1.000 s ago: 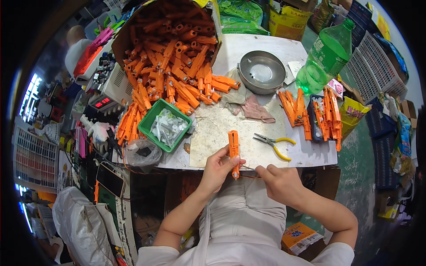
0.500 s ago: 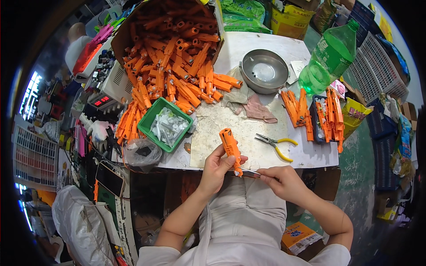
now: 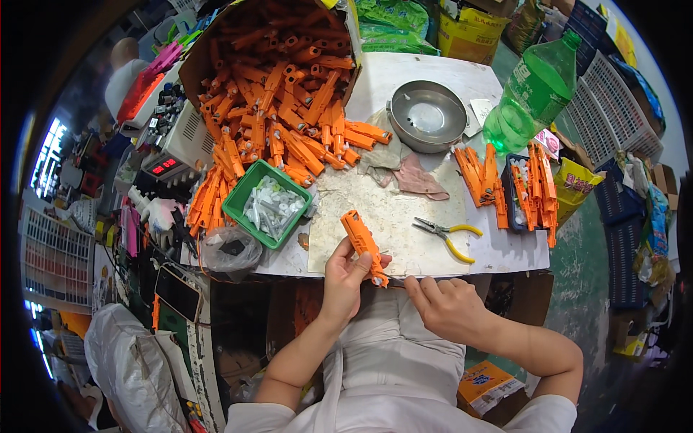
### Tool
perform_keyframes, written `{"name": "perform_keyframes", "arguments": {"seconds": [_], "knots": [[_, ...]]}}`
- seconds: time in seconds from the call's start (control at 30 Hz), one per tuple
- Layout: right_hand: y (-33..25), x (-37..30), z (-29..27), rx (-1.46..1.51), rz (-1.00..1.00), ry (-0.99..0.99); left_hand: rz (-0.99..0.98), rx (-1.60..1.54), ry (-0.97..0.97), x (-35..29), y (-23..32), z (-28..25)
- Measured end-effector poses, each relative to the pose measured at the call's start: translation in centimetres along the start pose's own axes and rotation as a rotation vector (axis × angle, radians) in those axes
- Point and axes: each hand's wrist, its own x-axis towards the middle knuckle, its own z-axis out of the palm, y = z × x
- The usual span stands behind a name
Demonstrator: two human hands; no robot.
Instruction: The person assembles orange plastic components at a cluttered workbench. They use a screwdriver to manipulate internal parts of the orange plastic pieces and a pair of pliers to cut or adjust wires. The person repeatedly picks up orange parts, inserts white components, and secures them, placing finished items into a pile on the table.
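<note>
My left hand [image 3: 341, 286] is closed round an orange plastic part [image 3: 361, 239], a long hollow piece tilted up and away over the table's near edge. My right hand [image 3: 453, 310] is curled, pinching a thin metal tool [image 3: 397, 283] whose tip reaches the part's lower end. Most of this tool is hidden by my fingers, so its kind does not show. Pliers with yellow handles [image 3: 460, 244] lie on the table to the right of the part. A green bin [image 3: 232, 205] of small whitish plastic pieces stands to the left.
A big carton [image 3: 196, 72] spills many similar orange parts onto the table. Further back are a metal bowl [image 3: 427, 117], a pinkish rag [image 3: 419, 177] and a green bottle [image 3: 533, 90]. More orange parts [image 3: 543, 189] pile at the right, by a dark bin. A phone [image 3: 178, 291] lies at left.
The orange part has shifted slightly left and leans more to the left. My right hand has turned and curled more, and less of the thin tool shows.
</note>
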Motion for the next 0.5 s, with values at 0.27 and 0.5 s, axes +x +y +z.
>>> {"name": "perform_keyframes", "arguments": {"seconds": [0.27,0.5], "knots": [[5.0,2.6,2.1,0.016,0.276,0.119,0.183,-0.197,0.141,1.0,1.3,-2.7],[3.7,7.0,4.3,0.424,0.249,0.425,0.212,-0.262,0.170,1.3,0.1,-2.3]]}}
